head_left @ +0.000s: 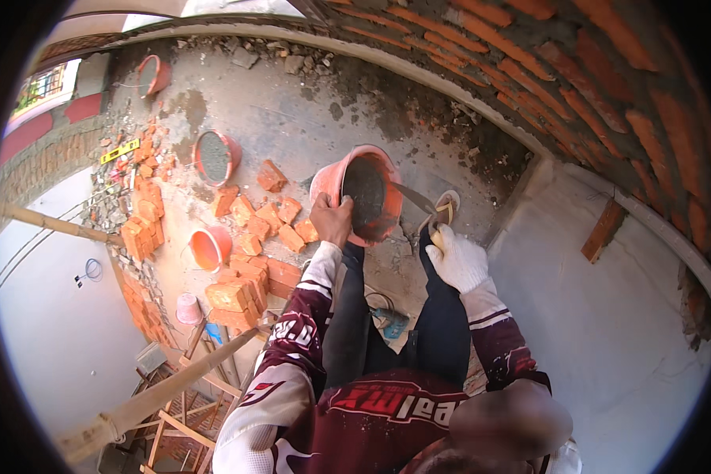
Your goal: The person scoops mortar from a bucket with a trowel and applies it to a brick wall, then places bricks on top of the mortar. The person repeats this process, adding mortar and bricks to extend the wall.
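Brick wall (608, 87) curves along the upper right, so the work sits just beside it. Loose bricks (249, 268) and two more buckets (216, 156) lie on the concrete floor (292, 110) to the left, apart from the hands. Orange mortar bucket (361, 192) is at centre, tilted toward the person, likely so the trowel reaches the mix. Left hand (331, 219), bare, fingers curled tight over the near rim. Right hand (457, 257), white glove, closed around the trowel (419, 207) handle; blade angles into the bucket's right side.
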{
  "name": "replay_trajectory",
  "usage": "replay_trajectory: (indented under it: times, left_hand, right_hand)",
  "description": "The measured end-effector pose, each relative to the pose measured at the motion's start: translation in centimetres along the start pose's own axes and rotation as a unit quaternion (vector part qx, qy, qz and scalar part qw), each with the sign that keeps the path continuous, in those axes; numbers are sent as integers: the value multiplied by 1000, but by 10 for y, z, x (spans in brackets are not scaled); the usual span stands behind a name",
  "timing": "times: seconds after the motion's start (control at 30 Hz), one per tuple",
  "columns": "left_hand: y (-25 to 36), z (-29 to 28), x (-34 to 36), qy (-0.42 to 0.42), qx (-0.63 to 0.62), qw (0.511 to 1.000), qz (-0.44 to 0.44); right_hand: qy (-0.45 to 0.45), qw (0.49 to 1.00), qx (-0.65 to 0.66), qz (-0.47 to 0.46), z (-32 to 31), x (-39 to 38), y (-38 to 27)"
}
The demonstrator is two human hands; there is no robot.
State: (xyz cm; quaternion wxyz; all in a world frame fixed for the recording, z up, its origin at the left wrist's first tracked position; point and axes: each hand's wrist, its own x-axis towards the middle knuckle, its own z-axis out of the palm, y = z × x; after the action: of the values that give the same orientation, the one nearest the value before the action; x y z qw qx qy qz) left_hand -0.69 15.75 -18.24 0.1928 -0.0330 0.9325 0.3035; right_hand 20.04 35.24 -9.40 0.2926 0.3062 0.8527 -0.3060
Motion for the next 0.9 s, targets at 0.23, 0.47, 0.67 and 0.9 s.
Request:
replay_trajectory:
  times: [0.23, 0.47, 0.67, 0.9]
  left_hand:
    - [89, -151, -68, 105, -67, 947, 296]
    - [150, -247, -69, 52, -327, 929, 165]
    - [168, -265, -95, 20, -378, 910, 166]
    - [198, -258, -107, 8, -447, 878, 169]
  right_hand:
    - [93, 973, -85, -191, -113, -24, -96]
    - [152, 903, -185, -357, -174, -103, -185]
    - [222, 913, -172, -298, -235, -148, -177]
    - [112, 947, -189, -234, -241, -193, -160]
